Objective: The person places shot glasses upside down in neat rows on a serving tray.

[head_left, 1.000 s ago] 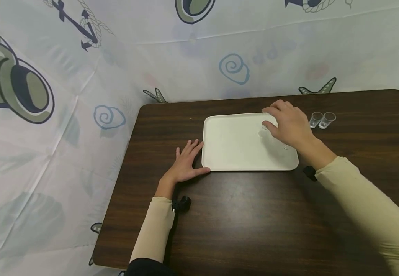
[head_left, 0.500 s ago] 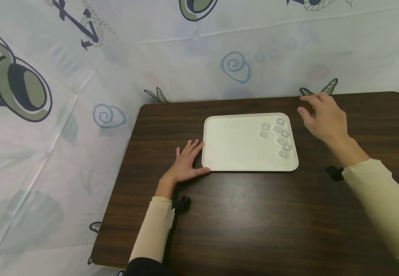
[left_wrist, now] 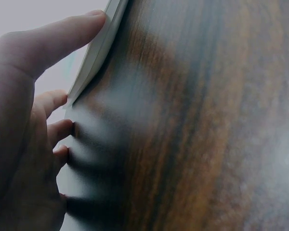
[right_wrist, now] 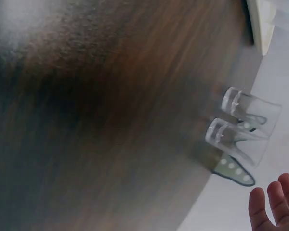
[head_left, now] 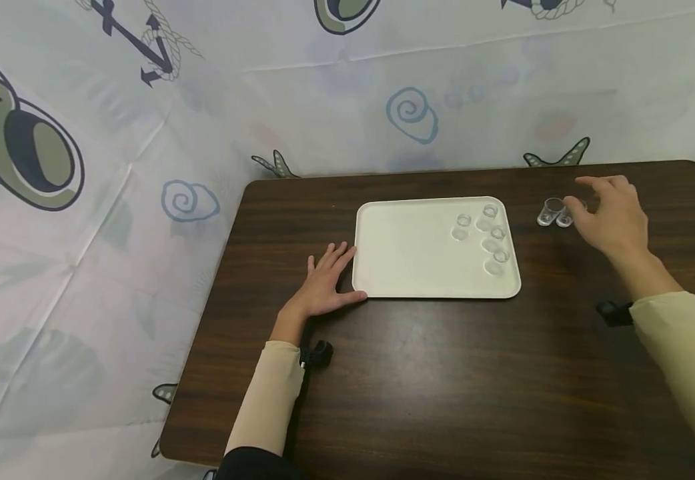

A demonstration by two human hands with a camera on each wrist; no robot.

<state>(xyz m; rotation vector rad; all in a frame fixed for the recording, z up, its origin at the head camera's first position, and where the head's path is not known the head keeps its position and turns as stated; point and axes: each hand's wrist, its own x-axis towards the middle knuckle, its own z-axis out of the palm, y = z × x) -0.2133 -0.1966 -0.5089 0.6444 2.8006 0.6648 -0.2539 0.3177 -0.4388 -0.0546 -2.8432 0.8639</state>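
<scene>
My left hand (head_left: 321, 285) lies spread on the table at the white tray (head_left: 407, 253), thumb and index finger against its left edge. In the left wrist view, the thumb (left_wrist: 53, 41) reaches the tray's rim. Several small clear glasses (head_left: 497, 233) are on the tray's right side. Beyond the tray, two clear shot glasses (head_left: 549, 211) stand upright side by side on the table. My right hand (head_left: 614, 217) is beside them with thumb and fingers apart, partly covering the right one. In the right wrist view, the fingertips (right_wrist: 278, 195) are apart from the shot glass (right_wrist: 238, 139).
The dark wood table (head_left: 419, 393) runs back to a patterned white cloth (head_left: 335, 113), which also hangs on the left. A black wrist strap (head_left: 317, 355) is on the left wrist and another (head_left: 614, 313) on the right.
My right hand has drawn back from the tray and moved right to the two shot glasses. A small glass it covered now shows on the tray. The left hand has stayed in place.
</scene>
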